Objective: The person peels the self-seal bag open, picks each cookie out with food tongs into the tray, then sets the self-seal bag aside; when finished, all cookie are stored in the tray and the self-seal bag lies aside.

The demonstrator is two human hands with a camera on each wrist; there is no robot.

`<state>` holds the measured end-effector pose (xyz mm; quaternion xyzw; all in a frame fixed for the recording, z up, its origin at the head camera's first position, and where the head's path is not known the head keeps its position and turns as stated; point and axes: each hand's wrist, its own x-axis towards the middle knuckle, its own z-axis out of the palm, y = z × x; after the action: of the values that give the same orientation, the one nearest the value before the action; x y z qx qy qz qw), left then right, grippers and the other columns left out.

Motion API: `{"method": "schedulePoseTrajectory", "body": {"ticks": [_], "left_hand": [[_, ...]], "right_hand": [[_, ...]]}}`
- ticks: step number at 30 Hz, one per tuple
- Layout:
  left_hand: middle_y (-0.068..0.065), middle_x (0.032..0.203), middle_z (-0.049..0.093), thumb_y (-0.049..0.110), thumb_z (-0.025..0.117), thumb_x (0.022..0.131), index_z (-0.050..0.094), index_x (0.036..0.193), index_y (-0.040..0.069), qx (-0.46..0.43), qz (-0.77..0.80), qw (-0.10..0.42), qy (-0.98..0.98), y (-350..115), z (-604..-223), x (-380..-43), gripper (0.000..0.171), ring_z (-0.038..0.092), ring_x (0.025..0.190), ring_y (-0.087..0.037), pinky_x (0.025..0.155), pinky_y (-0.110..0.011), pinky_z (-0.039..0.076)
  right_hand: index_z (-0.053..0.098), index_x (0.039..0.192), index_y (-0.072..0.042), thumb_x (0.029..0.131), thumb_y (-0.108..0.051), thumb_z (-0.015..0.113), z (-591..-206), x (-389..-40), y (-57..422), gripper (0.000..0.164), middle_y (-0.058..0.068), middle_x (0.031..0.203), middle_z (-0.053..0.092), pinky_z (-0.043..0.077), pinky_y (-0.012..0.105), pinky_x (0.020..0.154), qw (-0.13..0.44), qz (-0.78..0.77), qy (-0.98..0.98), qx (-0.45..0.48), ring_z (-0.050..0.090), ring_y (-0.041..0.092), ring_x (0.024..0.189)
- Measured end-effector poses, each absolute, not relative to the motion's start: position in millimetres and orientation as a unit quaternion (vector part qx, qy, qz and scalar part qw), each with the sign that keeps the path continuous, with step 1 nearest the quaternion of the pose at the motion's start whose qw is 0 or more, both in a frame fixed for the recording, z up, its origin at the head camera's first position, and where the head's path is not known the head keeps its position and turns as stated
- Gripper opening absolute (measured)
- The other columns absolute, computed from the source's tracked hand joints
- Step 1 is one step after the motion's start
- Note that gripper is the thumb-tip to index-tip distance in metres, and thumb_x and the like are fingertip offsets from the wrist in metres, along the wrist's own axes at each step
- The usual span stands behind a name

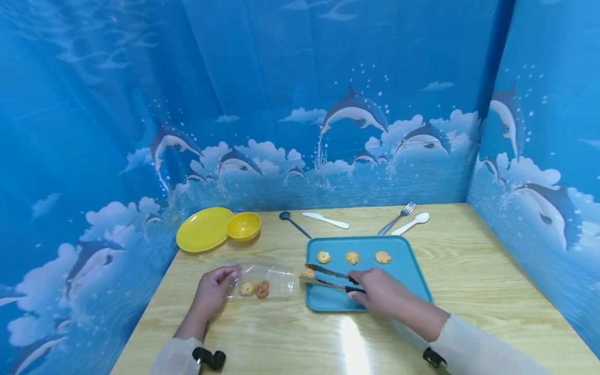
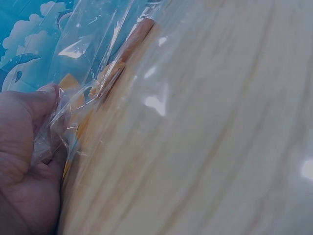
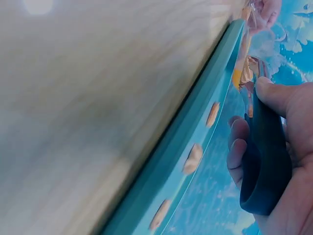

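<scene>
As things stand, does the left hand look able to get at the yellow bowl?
Probably yes: the yellow bowl stands just beyond the left hand, nothing visibly between them, though that hand would likely need to release the clear bag.

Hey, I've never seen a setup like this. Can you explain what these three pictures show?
There's no robot here, just a person working with two bare hands. The widest picture is taken from the head, looking forward and down. The other two are taken from each wrist, so they look close and tilted.

The left hand pinches a clear bag with two cookies inside. The right hand holds tongs, with another cookie between their tips, at the left edge of the blue tray.

Three more cookies sit in a row on that tray. Also on the wooden table are a yellow plate, a yellow bowl, a dark spoon, a white knife, a fork and a white spoon.
</scene>
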<state>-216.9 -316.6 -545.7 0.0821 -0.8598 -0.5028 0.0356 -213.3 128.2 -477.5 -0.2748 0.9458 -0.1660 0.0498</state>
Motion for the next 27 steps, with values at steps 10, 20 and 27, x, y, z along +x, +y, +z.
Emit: {"method": "schedulePoseTrajectory", "body": {"ticks": [10,20,27], "left_hand": [[0.000,0.138,0.067,0.036,0.064,0.101,0.072,0.118,0.021,0.086,-0.497,0.033,-0.863,-317,-544,-215,0.024,0.058,0.134,-0.026,0.116,-0.051,0.045],[0.000,0.137,0.068,0.037,0.064,0.101,0.072,0.118,0.021,0.080,-0.496,0.041,-0.864,-316,-545,-215,0.025,0.059,0.133,-0.025,0.114,-0.049,0.047],[0.000,0.137,0.067,0.035,0.066,0.100,0.072,0.116,0.021,0.081,-0.506,0.032,-0.858,-317,-546,-216,0.022,0.058,0.135,-0.025,0.117,-0.050,0.044]], "right_hand": [[0.062,0.137,-0.005,0.094,-0.040,0.073,-483,-205,157,0.056,0.010,0.114,0.076,0.062,0.044,0.088,0.044,-0.155,0.950,-0.267,0.074,0.025,0.102],[0.063,0.137,-0.007,0.094,-0.043,0.072,-488,-206,160,0.057,0.006,0.113,0.077,0.060,0.033,0.076,0.052,-0.153,0.952,-0.261,0.072,0.014,0.094],[0.063,0.136,-0.003,0.094,-0.040,0.073,-488,-204,167,0.056,0.012,0.114,0.076,0.062,0.042,0.083,0.043,-0.158,0.951,-0.263,0.074,0.025,0.101]]}}
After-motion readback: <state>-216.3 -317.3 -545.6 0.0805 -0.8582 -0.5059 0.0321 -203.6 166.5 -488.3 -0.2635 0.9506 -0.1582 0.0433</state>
